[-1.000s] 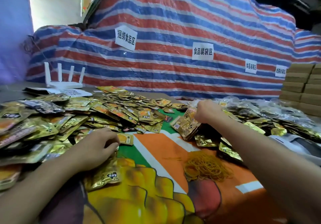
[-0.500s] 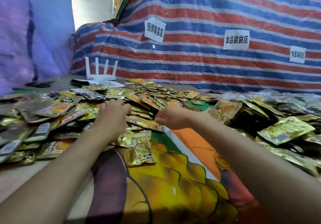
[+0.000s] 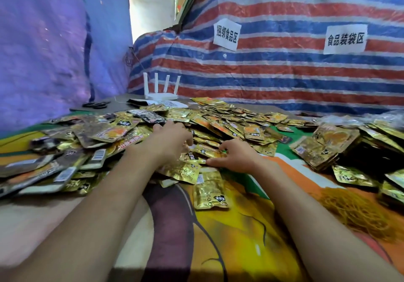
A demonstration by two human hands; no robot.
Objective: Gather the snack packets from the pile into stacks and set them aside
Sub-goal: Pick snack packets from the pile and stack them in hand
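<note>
A wide pile of gold snack packets (image 3: pixel 220 124) covers the table's left and middle. My left hand (image 3: pixel 168 141) lies palm down on the pile, with its thumb spread and its fingers reaching onto a few packets (image 3: pixel 204 153) at the near edge. My right hand (image 3: pixel 237 158) meets it from the right and pinches those same packets between thumb and fingers. A loose packet (image 3: pixel 209 191) lies just in front of both hands. A gathered stack of packets (image 3: pixel 325 148) lies to the right.
A heap of yellow rubber bands (image 3: pixel 354 214) lies at the near right. More gold packets (image 3: pixel 384 133) fill the right edge. A white router (image 3: pixel 160 89) and black scissors (image 3: pixel 96 105) sit at the back left. A striped tarp (image 3: pixel 284 74) closes off the rear.
My right hand left the stack on the right and came to the pile's near edge, where it took hold of packets. My left hand moved forward onto the pile. The camera turned left.
</note>
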